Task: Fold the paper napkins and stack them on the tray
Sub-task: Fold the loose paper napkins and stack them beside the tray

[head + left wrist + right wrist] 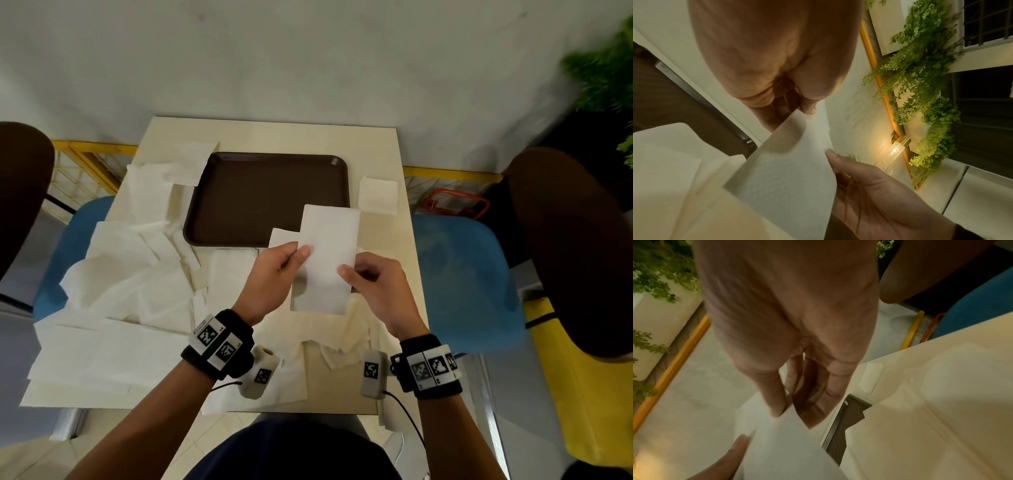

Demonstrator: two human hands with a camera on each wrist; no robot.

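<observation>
A: From the head view, the left hand (pixel 274 274) and right hand (pixel 378 287) lift a folded napkin (pixel 327 260) above the bench (pixel 383 144), each pinching a long edge, thumb on top. It hangs over the near right corner of the brown tray (pixel 270 195).

B: The left wrist view shows what that one hides: the left fingers (pixel 809 107) are closed on the napkin's upper edge, and the sheet curves down to the right hand's thumb. A lit wall lamp (pixel 896 148) and trailing green plants (pixel 920 68) also appear there.

A: The right wrist view is blurred, yet the right fingers (pixel 777 402) pinch the sheet at its corner, with the tray's rim just beyond.

B: And the bench?

A: Loose unfolded napkins (pixel 130 260) sprawl over its left and near sides, some overhanging the edge. One small folded square (pixel 378 195) lies right of the tray, apart from it. The tray holds nothing.

B: The room?

A: A pale wall, blue chair seats (pixel 466 281) on both sides, and a yellow rail (pixel 452 173) behind the bench.
</observation>
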